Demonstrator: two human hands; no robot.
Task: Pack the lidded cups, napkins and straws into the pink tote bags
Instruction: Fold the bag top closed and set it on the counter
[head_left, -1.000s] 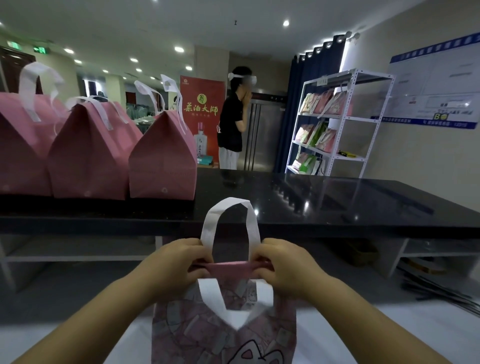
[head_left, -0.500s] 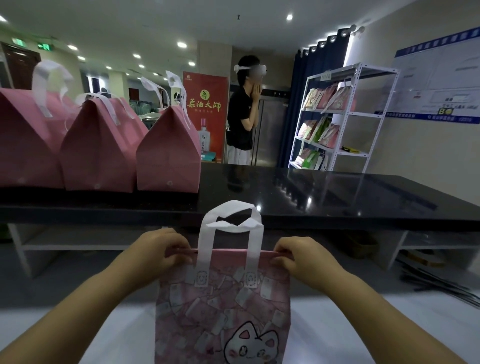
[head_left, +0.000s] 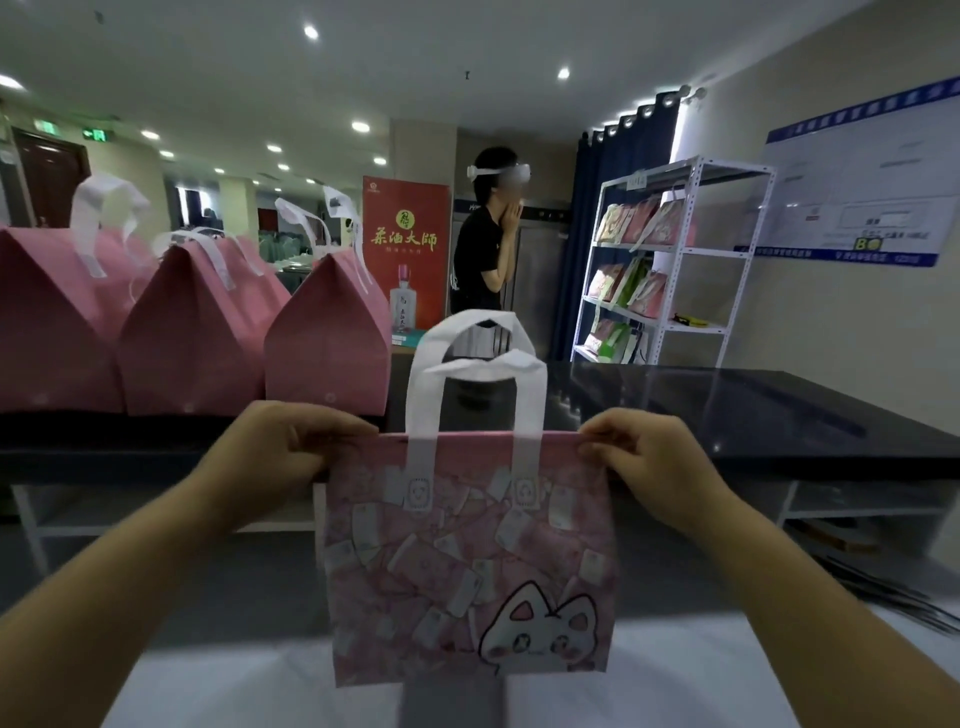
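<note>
The black tabletop (head_left: 727, 410) spans the view. Three closed pink tote bags (head_left: 192, 332) stand in a row on its left part. Behind the tabletop, a red banner (head_left: 406, 228) carries yellow characters reading 茶酒大師 above a pictured bottle; a wall board (head_left: 862, 192) at right has blurred, unreadable text. In front of the tabletop, a flat pink tote bag (head_left: 467, 561) printed with a white cartoon cat face hangs upright, white handles up. The left hand (head_left: 283, 457) has its fingers pinched on the bag's top left corner; the right hand (head_left: 644, 457) pinches the top right corner.
</note>
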